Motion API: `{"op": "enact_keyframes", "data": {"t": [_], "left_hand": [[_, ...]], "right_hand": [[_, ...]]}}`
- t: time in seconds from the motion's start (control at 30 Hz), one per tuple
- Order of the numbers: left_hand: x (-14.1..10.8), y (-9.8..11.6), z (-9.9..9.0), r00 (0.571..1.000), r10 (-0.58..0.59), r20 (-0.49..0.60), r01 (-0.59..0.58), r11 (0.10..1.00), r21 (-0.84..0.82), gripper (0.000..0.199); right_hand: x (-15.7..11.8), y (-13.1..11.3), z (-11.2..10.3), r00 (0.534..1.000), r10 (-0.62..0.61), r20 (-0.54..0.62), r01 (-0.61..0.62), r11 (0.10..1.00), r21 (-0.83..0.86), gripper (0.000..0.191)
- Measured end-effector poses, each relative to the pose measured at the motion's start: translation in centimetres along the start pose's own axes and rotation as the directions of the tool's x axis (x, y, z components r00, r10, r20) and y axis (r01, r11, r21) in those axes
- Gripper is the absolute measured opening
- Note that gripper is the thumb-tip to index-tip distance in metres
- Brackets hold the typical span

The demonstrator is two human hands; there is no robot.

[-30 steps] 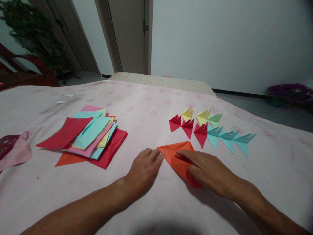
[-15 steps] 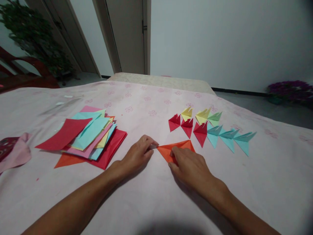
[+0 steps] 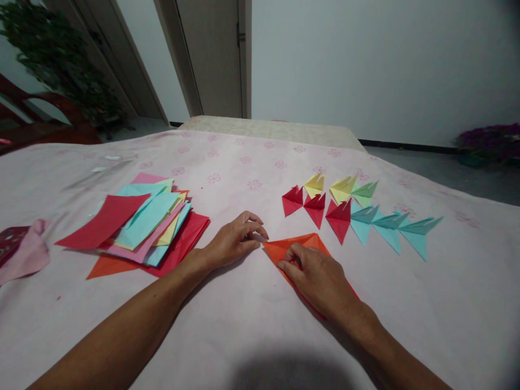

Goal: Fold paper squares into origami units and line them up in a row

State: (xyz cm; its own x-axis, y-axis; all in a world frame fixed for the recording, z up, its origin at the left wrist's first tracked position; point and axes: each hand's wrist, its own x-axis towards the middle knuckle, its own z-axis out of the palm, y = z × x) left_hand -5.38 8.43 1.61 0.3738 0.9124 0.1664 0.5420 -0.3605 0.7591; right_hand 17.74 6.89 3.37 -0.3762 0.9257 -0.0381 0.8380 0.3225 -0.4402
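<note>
And the folded, pointed orange paper [image 3: 298, 242] shows its near end again beneath the right hand [image 3: 319, 276], which pinches it; folding looks unfinished. The left hand [image 3: 235, 238], half-curled, grips nothing. On the pink floral tablecloth [image 3: 235, 317], the paper's tip points left, long axis slanting near-right.

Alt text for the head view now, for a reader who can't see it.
A person's right hand is on a creased orange paper sheet, the left hand beside its left corner. Nine small folded paper figures in red, yellow, green and light blue lie beyond it to the right; a pile of multicoloured paper sheets lies left, all on a pink flower-print tablecloth.
</note>
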Motion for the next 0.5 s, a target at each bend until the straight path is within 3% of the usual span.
{"op": "enact_keyframes", "data": {"t": [0.17,0.3,0.5], "left_hand": [[-0.02,0.28,-0.07,0.997,0.042,0.061,-0.042,0.999,-0.003,0.014],[-0.10,0.54,-0.11,0.995,0.075,0.070,-0.078,0.996,0.045,0.016],[-0.32,0.50,-0.44,0.988,0.144,0.061,-0.148,0.987,0.061,0.025]], "right_hand": [[0.21,-0.28,-0.39,0.999,0.006,0.031,-0.007,1.000,0.014,0.017],[0.16,-0.25,-0.21,0.995,-0.096,-0.004,0.096,0.995,-0.020,0.018],[-0.16,-0.70,0.27,0.966,-0.253,-0.060,0.225,0.928,-0.297,0.016]]}}
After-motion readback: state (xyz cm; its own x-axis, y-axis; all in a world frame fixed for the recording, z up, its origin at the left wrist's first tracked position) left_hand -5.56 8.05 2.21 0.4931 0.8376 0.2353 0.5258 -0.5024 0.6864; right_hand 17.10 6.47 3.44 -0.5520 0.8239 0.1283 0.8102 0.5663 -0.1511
